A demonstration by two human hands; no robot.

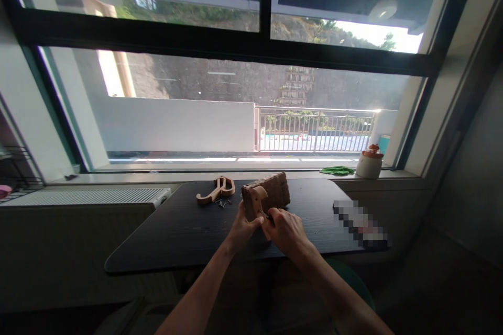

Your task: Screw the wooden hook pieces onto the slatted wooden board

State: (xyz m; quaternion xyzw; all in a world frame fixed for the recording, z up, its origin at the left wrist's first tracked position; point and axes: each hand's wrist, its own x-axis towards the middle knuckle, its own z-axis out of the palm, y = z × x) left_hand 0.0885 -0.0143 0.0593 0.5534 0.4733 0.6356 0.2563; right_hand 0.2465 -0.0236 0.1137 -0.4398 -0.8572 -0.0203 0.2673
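Note:
Over the table, a rough brown wooden block (278,191) is tilted up with a pale wooden hook (257,203) lying against its near face. My left hand (241,229) is closed on the block and hook from the left, its thumb on the hook's lower part. Fingers pinched, my right hand (288,227) is at the hook's front, around a thin dark piece pointing at a hole; its kind is too small and hidden to tell. More wooden hooks (215,192) lie on the table to the left, with several loose screws (223,203) beside them.
The dark tabletop (165,238) meets the window sill. A pixelated flat item (359,225) lies at its right side. A lidded white jar (369,162) and a green cloth (337,170) are on the sill. A radiator (94,198) stands left; something green and round (351,280) is below the table.

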